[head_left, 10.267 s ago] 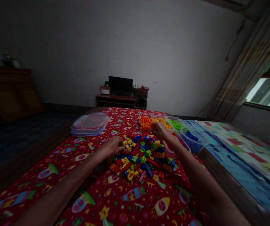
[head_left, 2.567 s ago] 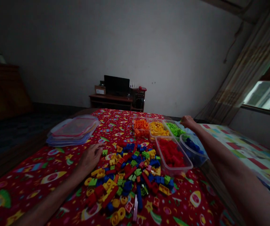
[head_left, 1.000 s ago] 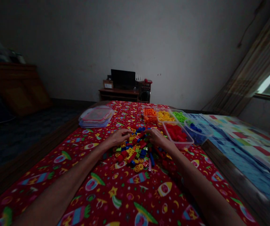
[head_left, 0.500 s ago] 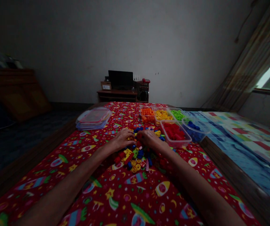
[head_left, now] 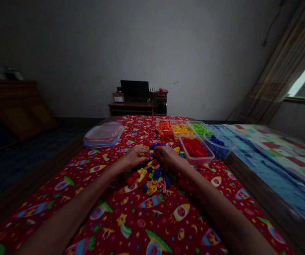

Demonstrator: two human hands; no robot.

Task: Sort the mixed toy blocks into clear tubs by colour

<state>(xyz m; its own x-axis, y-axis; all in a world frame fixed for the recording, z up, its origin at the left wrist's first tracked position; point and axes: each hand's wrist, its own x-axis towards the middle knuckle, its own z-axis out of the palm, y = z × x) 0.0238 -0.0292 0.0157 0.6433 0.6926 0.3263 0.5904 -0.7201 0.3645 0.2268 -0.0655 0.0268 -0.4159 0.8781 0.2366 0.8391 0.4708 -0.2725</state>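
A mixed pile of plastic building blocks (head_left: pixel 156 173) in several colours lies on the red patterned tablecloth (head_left: pixel 131 219). At its left side, my left hand (head_left: pixel 133 157) reaches in with thumb and fingers apart. A small red block (head_left: pixel 147 155) shows by those fingertips; a firm grip on it is not visible. My right hand (head_left: pixel 170 156) rests over the pile's right side, its fingers bent together around another red block (head_left: pixel 156 151). Yellow ring-shaped pieces (head_left: pixel 150 189) lie at the near edge of the pile. Both hands hide some blocks beneath them.
Right of the pile stand clear tubs of sorted blocks: red (head_left: pixel 196 161), blue (head_left: pixel 220 150), orange (head_left: pixel 165 131), yellow (head_left: pixel 182 130) and green (head_left: pixel 198 129). Stacked lids (head_left: pixel 104 134) lie at the left. A bed (head_left: pixel 271 159) adjoins the table's right edge.
My left hand has drawn slightly left, and a red block now shows at its fingertips. My right hand stays over the pile with its red block. The view has shifted a little.
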